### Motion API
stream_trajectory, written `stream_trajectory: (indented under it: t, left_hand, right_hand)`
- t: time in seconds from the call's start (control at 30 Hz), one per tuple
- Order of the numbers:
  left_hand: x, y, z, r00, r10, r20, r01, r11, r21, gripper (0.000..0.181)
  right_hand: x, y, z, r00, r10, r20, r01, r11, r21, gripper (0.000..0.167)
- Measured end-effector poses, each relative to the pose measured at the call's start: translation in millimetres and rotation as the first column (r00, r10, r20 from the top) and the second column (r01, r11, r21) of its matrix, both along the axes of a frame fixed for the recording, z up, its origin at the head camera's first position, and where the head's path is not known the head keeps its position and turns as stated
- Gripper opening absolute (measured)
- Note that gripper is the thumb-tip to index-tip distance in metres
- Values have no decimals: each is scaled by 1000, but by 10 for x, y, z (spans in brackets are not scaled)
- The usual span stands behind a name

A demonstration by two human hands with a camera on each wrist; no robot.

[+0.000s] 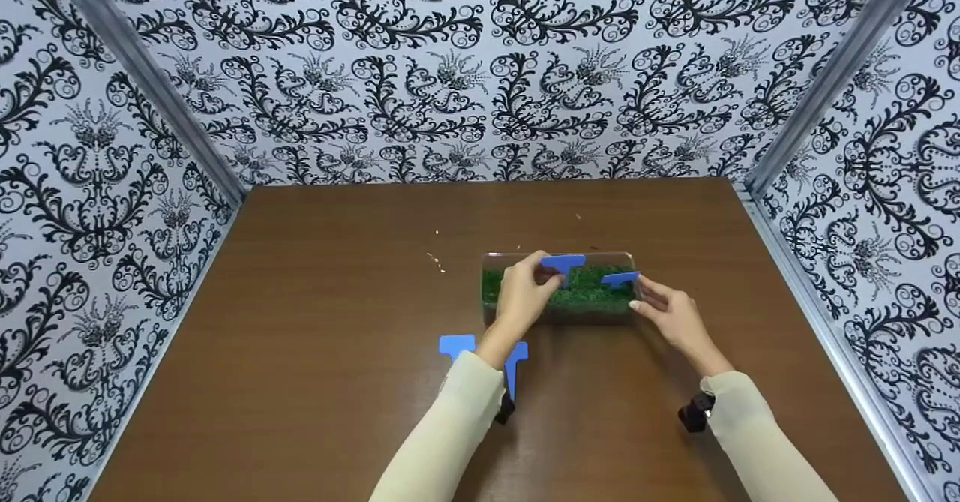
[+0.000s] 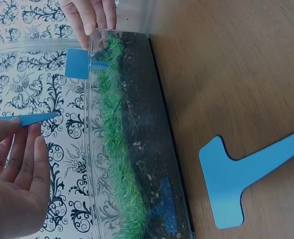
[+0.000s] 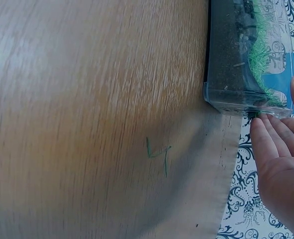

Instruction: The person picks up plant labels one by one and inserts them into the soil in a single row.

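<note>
My left hand pinches a blue T-shaped plant label above the planter; in the left wrist view its tapered tip is clear of the grass. The planter is a clear rectangular box with dark soil and green grass. Another blue label stands in the grass near the right end, its stem going in there. At that end my right hand has its fingers extended against the end wall, with the thumb near the rim.
Two more blue T-shaped labels lie on the brown table in front of the planter: one label and another label, both partly behind my left forearm. Small pale bits lie left of the planter. Patterned walls enclose the table.
</note>
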State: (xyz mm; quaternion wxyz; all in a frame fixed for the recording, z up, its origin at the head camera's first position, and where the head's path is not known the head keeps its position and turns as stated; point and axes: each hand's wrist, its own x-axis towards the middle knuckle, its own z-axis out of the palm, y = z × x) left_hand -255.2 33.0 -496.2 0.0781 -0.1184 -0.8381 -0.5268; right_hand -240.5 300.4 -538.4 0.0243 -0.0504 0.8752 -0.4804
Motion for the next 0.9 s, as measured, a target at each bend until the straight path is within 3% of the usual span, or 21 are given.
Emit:
stream_trajectory:
  t: [0.23, 0.47, 0.9]
  left_hand:
    - [-37, 51, 8, 1000, -23, -1, 23, 999, 39, 8]
    - [-57, 101, -42, 1000, -24, 4, 24, 999, 27, 7]
    - [-148, 231, -124, 1000, 18, -16, -19, 997, -77, 9]
  right_hand:
    - [-9, -7, 9, 1000, -3, -15, 2, 1000, -17, 56]
    - [-1, 10, -33, 1000, 3, -18, -4, 1000, -7, 56]
    - [-8, 7, -40, 1000, -6, -18, 6, 1000, 12, 55]
